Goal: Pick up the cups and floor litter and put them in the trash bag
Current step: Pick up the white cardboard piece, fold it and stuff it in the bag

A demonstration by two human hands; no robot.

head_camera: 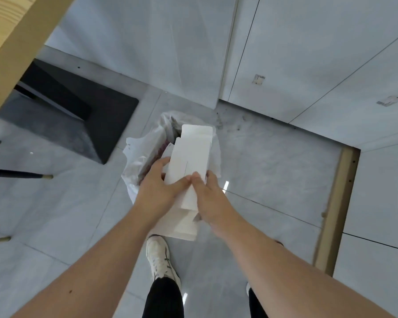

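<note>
A white trash bag (pixel 136 157) stands open on the grey tiled floor, with reddish litter showing inside its mouth. Above the opening I hold a flattened white cardboard box (pixel 191 154), its far end pointing down into the bag. My left hand (pixel 161 187) grips the box's left side, thumb on top. My right hand (pixel 207 198) grips its right side, and the two thumbs nearly touch. More white folded cardboard (pixel 182 228) hangs under my hands. No cups are visible.
A black table base (pixel 97 115) sits on the floor to the left under a light wooden tabletop (pixel 12 42). Dark chair legs (pixel 19 176) reach in from the left edge. White cabinet doors (pixel 308 53) stand ahead and right. My white shoe (pixel 160 258) is below the bag.
</note>
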